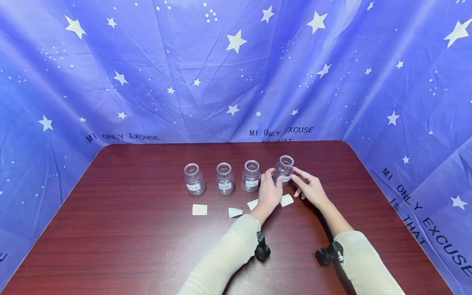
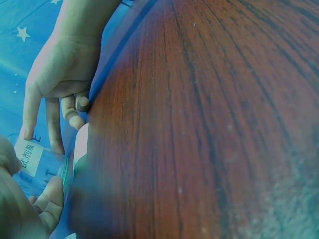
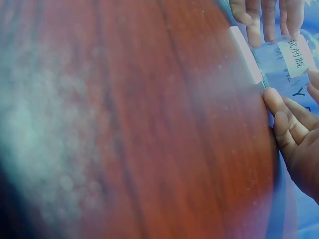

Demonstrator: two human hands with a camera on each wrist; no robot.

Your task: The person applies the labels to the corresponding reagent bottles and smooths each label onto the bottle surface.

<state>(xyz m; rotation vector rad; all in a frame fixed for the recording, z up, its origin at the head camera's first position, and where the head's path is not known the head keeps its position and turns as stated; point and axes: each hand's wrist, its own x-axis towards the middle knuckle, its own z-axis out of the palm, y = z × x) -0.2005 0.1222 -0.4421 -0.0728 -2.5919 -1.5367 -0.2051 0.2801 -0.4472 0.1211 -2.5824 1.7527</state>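
A small clear glass reagent bottle (image 1: 285, 167) with a white printed label is at the right end of a row, leaning slightly. My left hand (image 1: 270, 191) holds it from the left, fingers and thumb about its lower body. From the right, my right hand (image 1: 313, 191) grips its side with thumb and forefinger; the other fingers are bent below. In the left wrist view the label (image 2: 30, 157) shows between the two hands. A white paper slip (image 1: 287, 200) lies just in front of this bottle. Whether its base touches the table cannot be told.
Three like bottles stand to the left: one (image 1: 252, 176) close by my left hand, another (image 1: 225, 179) in the middle, and one (image 1: 194, 180) at the far left. Paper slips (image 1: 199, 209) lie before them on the dark red wooden table (image 1: 129, 229). Blue star-printed curtains (image 1: 184, 61) surround it.
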